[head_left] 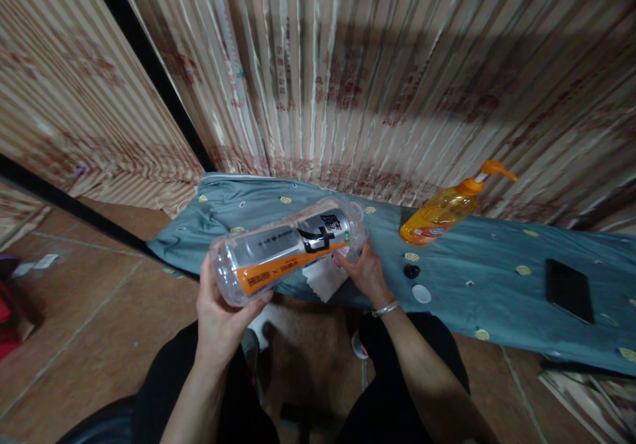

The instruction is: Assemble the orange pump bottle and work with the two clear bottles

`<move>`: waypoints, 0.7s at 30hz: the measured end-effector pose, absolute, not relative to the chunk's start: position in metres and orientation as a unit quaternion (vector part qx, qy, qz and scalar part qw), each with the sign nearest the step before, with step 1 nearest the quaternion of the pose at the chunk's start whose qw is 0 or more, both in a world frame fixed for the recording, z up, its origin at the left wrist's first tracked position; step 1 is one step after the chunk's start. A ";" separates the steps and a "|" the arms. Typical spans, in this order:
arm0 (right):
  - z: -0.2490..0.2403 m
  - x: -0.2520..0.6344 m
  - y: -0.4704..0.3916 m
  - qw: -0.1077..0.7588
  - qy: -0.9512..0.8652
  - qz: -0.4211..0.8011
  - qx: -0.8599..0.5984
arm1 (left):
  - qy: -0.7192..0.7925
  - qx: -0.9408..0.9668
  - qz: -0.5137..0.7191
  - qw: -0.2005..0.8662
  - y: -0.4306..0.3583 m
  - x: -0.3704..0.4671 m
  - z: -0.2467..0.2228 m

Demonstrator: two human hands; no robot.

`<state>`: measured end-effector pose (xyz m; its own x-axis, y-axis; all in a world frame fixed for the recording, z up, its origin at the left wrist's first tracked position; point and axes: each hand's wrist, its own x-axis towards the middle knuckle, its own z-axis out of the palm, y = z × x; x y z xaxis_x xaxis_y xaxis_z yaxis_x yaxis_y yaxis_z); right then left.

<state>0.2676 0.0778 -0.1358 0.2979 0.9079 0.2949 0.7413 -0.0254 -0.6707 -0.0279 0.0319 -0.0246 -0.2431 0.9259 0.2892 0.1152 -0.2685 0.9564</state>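
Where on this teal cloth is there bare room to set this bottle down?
Between the orange pump bottle and the phone, the teal cloth shows only its print. Another free patch lies between its left end and the held clear bottle. It's crowded near the right hand, with the white paper, small black piece and white disc close by.

The left hand [223, 318] is supporting the base end of a clear labelled bottle [288, 248]; the right hand [366, 275] is holding its neck end. A white sheet [325, 283] is showing beneath. An orange pump bottle [434, 215], black cap [411, 271], white disc [421, 293] and dark phone [570, 291] are occupying the tabletop [477, 278].
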 end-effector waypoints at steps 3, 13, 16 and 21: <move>-0.134 0.266 0.077 0.381 -0.580 0.112 -0.711 | 0.502 0.528 0.600 0.331 0.031 -0.032 -0.028; -0.121 0.263 0.076 0.364 -0.570 0.135 -0.725 | 0.505 0.527 0.599 0.330 0.030 -0.032 -0.028; -0.118 0.263 0.076 0.371 -0.567 0.143 -0.721 | 0.503 0.531 0.599 0.325 0.030 -0.034 -0.030; -0.117 0.263 0.076 0.362 -0.564 0.144 -0.728 | 0.505 0.526 0.602 0.325 0.031 -0.034 -0.031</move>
<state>0.2628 0.0761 -0.1169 0.3230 0.9252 0.1993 0.7171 -0.1018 -0.6895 -0.0340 0.0308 -0.0312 -0.2355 0.9225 0.3059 0.1404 -0.2792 0.9499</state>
